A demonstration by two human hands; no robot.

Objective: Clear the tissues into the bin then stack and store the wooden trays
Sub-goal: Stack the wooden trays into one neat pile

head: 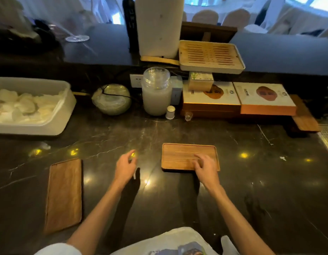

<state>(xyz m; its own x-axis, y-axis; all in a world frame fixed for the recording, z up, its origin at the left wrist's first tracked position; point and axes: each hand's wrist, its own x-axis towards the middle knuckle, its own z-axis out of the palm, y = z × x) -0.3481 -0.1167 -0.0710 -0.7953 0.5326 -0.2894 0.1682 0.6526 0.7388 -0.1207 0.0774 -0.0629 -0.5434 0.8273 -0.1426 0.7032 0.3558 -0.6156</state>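
Observation:
Two flat wooden trays lie on the dark marble counter. One wooden tray (177,156) sits crosswise in the middle, and my right hand (205,168) hovers over its near right corner, fingers spread, holding nothing. The other wooden tray (64,194) lies lengthwise at the near left, untouched. Between the trays my left hand (125,165) hangs just above the counter with loosely curled fingers; I cannot tell if anything small is in it. A white bin (54,116) at the far left holds crumpled tissues (21,107). A scrap of tissue (45,145) lies near the bin.
Along the back stand a glass jar (156,92), a glass bowl (111,99), a small white pot (170,112), a tiny glass (188,115) and boxed goods (238,100). A slatted tea tray (211,56) rests on the raised ledge. A wooden board (305,118) lies at the right.

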